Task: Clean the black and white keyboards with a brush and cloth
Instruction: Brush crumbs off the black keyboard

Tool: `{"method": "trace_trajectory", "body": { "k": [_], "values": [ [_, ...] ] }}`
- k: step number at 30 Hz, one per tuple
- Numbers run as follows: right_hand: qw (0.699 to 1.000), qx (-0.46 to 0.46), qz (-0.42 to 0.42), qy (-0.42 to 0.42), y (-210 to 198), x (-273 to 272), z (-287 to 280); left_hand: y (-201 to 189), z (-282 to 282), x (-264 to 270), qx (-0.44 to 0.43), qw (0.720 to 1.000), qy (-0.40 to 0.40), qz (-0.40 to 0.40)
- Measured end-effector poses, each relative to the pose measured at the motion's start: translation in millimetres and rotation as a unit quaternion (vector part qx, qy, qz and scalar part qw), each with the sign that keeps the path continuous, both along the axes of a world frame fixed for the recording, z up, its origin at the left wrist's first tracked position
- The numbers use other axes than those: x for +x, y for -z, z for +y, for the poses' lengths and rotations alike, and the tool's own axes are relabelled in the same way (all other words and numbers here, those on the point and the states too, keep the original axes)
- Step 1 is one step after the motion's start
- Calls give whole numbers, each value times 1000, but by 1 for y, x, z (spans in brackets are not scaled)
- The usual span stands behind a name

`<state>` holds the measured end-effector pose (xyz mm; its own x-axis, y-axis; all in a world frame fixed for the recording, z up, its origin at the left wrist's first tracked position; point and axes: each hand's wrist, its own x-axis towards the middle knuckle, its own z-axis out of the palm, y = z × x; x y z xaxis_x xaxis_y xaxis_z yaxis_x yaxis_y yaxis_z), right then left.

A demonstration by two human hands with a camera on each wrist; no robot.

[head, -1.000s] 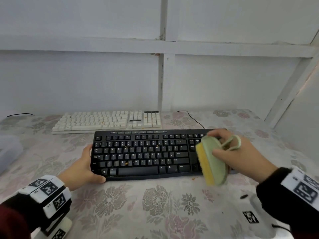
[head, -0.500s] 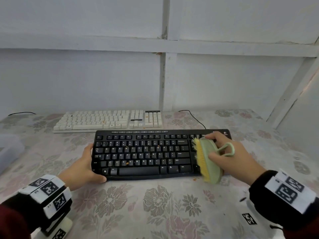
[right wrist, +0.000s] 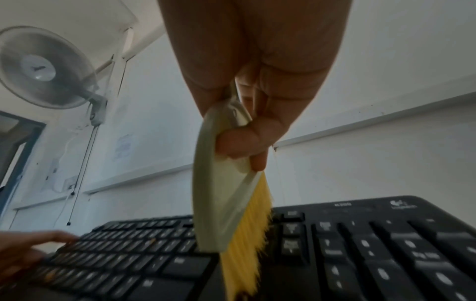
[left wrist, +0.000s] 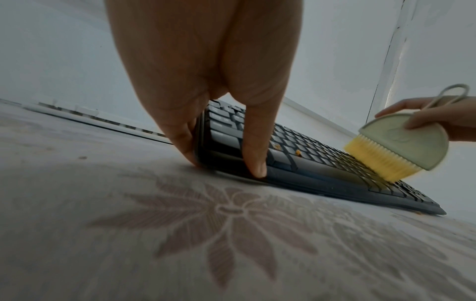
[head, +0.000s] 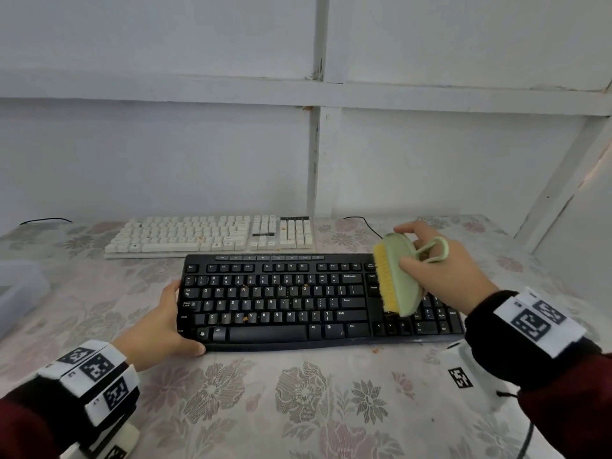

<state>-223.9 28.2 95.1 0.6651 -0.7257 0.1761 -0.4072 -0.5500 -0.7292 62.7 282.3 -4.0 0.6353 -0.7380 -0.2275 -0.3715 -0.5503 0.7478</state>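
The black keyboard (head: 281, 299) lies across the middle of the flowered table, with orange crumbs on some keys. My left hand (head: 165, 323) grips its left end (left wrist: 224, 142), thumb on the front edge and fingers round the side. My right hand (head: 440, 270) holds a pale green brush (head: 399, 276) with yellow bristles (right wrist: 247, 244). The bristles point left and down onto the keys between the main block and the number pad. The white keyboard (head: 212, 235) lies just behind the black one, also speckled with crumbs. No cloth is in view.
A translucent plastic box (head: 20, 293) sits at the table's left edge. A black cable (head: 361, 223) runs back from the keyboards to the white wall. A wall fan (right wrist: 43, 69) shows in the right wrist view. A few crumbs (head: 376, 351) lie on the tablecloth in front of the black keyboard.
My right hand has carried the brush from the keyboard's front right corner up and back, onto the keys left of the number pad. The left hand has kept its hold.
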Motion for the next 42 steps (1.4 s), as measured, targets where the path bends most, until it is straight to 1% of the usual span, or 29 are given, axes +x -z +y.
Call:
{"method": "trace_trajectory", "body": {
  "k": [3, 6, 8, 9, 10, 12, 15, 17, 19, 22, 26, 29, 32, 34, 37, 39, 42],
  "values": [
    [999, -15, 34, -16, 14, -13, 9, 1, 0, 1, 1, 1000, 2, -2],
    [995, -12, 83, -61, 29, -30, 24, 2, 0, 3, 2, 1000, 1, -1],
    [990, -1, 115, -86, 30, -38, 29, 3, -1, 3, -1, 1000, 1, 2],
    [989, 6, 116, -90, 26, -39, 30, 3, -1, 3, -1, 1000, 2, 3],
    [991, 10, 103, -87, 21, -38, 29, 3, 0, 4, -1, 1000, 1, 3],
    [997, 5, 51, -64, 9, -30, 25, 4, 0, 4, 0, 1000, -1, 1],
    [999, -8, -20, -30, -1, -7, 15, 3, 0, 3, 1, 1000, 0, 2],
    [999, -7, -40, -24, -2, 8, 9, 3, 0, 2, 0, 1000, 0, 3],
    [999, -2, -40, -26, 0, 17, 5, 2, 0, 2, -1, 1000, -3, 1],
    [999, 11, -13, -29, 7, 17, 5, 2, -1, 1, 1, 1000, -1, -3],
    [998, 3, 32, -47, 21, -1, 16, 1, -1, 0, -1, 1000, -2, -2],
    [995, 27, 60, -70, 31, -16, 27, 1, -1, 0, -2, 1000, -3, 2],
    [990, 48, 90, -96, 27, -25, 34, 2, -1, 2, -5, 1000, -4, 8],
    [992, 54, 72, -88, 14, -24, 31, 4, 0, 3, -6, 1000, -3, 11],
    [998, 29, 9, -61, -4, -12, 17, 3, 0, 4, -4, 1000, -3, 10],
    [998, 27, -23, -52, -8, 0, 8, 2, -1, 2, -4, 1000, -2, 9],
    [999, 17, -24, -43, -5, 13, 3, 0, -1, -1, -5, 1000, -2, 2]
  ]
}}
